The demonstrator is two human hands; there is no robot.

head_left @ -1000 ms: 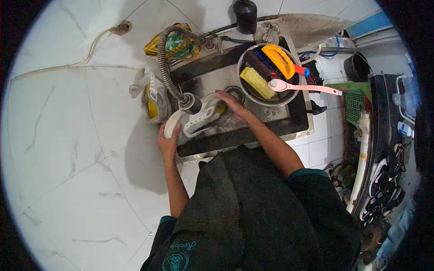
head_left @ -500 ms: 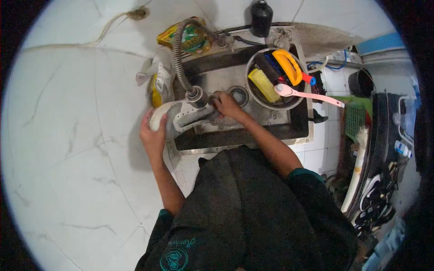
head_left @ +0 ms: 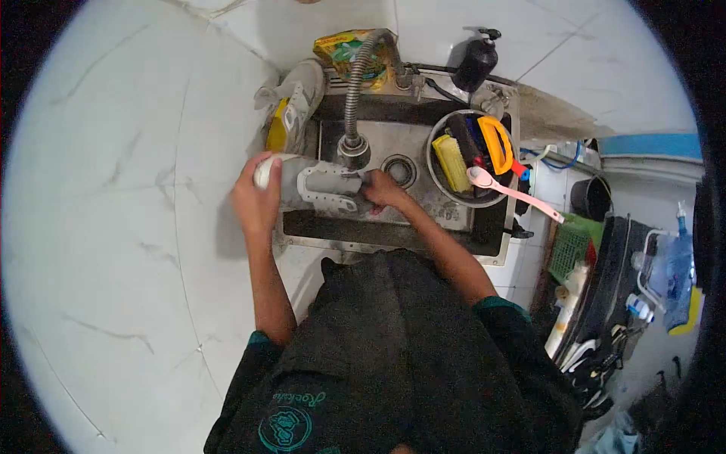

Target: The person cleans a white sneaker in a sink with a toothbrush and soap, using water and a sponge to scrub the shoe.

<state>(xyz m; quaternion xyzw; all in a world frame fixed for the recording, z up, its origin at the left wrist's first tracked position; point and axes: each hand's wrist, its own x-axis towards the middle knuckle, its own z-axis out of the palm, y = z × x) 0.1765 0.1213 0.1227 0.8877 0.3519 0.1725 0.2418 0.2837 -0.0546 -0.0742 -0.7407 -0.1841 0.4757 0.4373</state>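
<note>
My left hand is wrapped round the white-edged toe of a grey and white shoe. The shoe has no laces, and its eyelet panel faces up. At the other end my right hand is closed on the dark tongue or collar, with its fingertips partly hidden. Just above the shoe hangs the head of a flexible metal faucet; I cannot make out whether water runs. Both hands hold the shoe over the left part of the steel sink.
A second shoe stands at the sink's left rim. A round basin holds a yellow brush and an orange-handled brush, with a pink brush across its rim. Behind are a colourful packet and a black pump bottle.
The shoe has turned in my hands, so its eyelet panel now faces up more and less of the pale sole edge shows. Both hands keep hold. The camera view has shifted slightly.
</note>
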